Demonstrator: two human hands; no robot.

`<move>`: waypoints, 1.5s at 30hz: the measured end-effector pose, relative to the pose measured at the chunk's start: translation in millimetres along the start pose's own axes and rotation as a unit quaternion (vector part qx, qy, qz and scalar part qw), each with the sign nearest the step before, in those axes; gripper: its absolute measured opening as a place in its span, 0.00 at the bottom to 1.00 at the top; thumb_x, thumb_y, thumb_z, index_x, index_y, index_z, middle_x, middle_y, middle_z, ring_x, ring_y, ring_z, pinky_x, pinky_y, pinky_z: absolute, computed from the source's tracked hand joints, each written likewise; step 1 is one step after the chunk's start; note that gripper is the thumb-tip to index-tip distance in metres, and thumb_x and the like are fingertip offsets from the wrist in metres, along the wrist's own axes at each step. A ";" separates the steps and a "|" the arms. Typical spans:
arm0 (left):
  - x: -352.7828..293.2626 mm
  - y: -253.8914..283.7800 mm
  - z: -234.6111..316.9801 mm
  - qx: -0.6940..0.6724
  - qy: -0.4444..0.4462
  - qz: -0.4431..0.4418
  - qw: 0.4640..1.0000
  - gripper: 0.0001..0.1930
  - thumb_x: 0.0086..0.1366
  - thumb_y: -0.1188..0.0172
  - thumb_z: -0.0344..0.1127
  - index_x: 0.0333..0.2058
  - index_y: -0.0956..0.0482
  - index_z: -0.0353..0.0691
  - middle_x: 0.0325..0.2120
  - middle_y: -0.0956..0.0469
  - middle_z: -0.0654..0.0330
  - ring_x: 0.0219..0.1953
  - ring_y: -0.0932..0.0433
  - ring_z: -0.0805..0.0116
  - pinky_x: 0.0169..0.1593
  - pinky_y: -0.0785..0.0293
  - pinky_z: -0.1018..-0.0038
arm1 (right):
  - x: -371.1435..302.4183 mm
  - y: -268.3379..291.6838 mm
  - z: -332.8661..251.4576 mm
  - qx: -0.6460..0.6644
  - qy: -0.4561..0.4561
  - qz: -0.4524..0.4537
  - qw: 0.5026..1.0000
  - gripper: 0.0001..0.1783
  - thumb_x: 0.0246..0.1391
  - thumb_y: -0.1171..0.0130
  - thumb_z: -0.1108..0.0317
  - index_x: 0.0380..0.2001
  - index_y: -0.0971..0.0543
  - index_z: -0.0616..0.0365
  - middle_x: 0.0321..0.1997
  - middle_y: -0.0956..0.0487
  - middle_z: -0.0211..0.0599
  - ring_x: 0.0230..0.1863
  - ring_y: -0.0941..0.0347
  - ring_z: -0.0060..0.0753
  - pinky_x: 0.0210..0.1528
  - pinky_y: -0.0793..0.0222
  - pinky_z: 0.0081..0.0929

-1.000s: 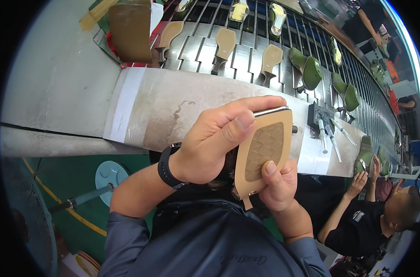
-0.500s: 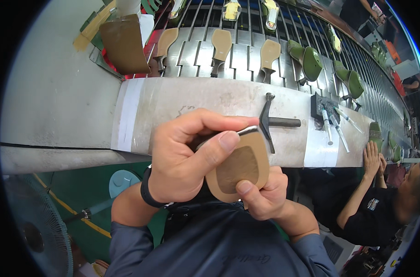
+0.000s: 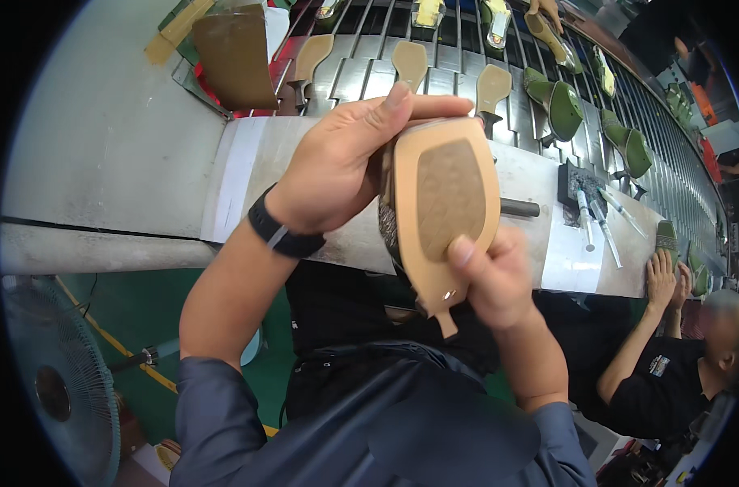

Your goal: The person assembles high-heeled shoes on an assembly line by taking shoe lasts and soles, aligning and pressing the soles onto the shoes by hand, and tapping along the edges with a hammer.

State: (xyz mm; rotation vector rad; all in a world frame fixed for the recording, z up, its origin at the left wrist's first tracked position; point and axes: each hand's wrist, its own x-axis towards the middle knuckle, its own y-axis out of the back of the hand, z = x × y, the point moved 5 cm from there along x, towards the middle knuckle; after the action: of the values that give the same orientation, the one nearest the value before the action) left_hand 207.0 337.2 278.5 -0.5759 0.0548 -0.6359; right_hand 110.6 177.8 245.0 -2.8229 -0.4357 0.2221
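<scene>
A high-heeled shoe (image 3: 449, 195) is held up over the bench edge, its tan sole facing me and a darker brown patch in the sole's middle. Its toe points away and its narrow heel end points toward me. My right hand (image 3: 499, 280) grips it low on the right, thumb pressed on the sole and fingers hidden behind. My left hand (image 3: 341, 162) cups the toe end, fingers stretched along the toe edge and thumb raised off the sole. A dark, glittery part of the upper shows at the left side. Behind the shoe, a hammer's handle (image 3: 519, 209) sticks out.
Several syringe-like applicators (image 3: 601, 223) rest against a black block (image 3: 579, 183) on the bench (image 3: 304, 134). Beyond runs a metal conveyor (image 3: 357, 73) carrying tan-soled and green shoes. A co-worker (image 3: 670, 357) works at the right. A fan (image 3: 57, 390) stands lower left.
The shoe has been raised and tilted so its whole sole shows. My left thumb has lifted off the toe edge, and that hand now cups the toe.
</scene>
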 end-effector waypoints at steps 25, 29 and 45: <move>-16.0 23.5 1.5 0.125 -0.055 -0.009 0.991 0.29 0.75 0.48 0.34 0.70 0.38 0.26 0.66 0.30 0.42 0.68 0.29 0.59 0.72 0.36 0.65 | 21.8 2.8 -3.7 -0.044 -0.001 0.025 0.999 0.15 0.70 0.40 0.63 0.42 0.16 0.69 0.32 0.16 0.32 0.30 0.22 0.18 0.31 0.26 0.20; -55.4 14.9 29.0 0.196 -0.059 0.116 0.972 0.25 0.77 0.54 0.38 0.61 0.29 0.20 0.55 0.21 0.33 0.59 0.20 0.46 0.64 0.24 0.57 | -0.7 -14.0 4.7 -0.168 0.029 -0.025 0.985 0.17 0.70 0.42 0.64 0.30 0.19 0.67 0.21 0.22 0.27 0.24 0.29 0.15 0.26 0.32 0.22; -122.4 20.4 39.3 0.319 -0.081 0.305 0.893 0.10 0.74 0.39 0.34 0.42 0.21 0.30 0.40 0.14 0.43 0.44 0.13 0.53 0.51 0.16 0.62 | 13.2 -84.1 9.1 -0.239 0.130 -0.056 0.961 0.21 0.64 0.36 0.70 0.16 0.29 0.58 0.13 0.30 0.38 0.12 0.34 0.37 0.16 0.40 0.34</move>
State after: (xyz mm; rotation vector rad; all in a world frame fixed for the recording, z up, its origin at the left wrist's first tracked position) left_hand 127.9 440.3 285.8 0.0479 -0.1269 0.0323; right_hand 98.4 261.3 259.4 -3.2135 -0.6593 -0.3204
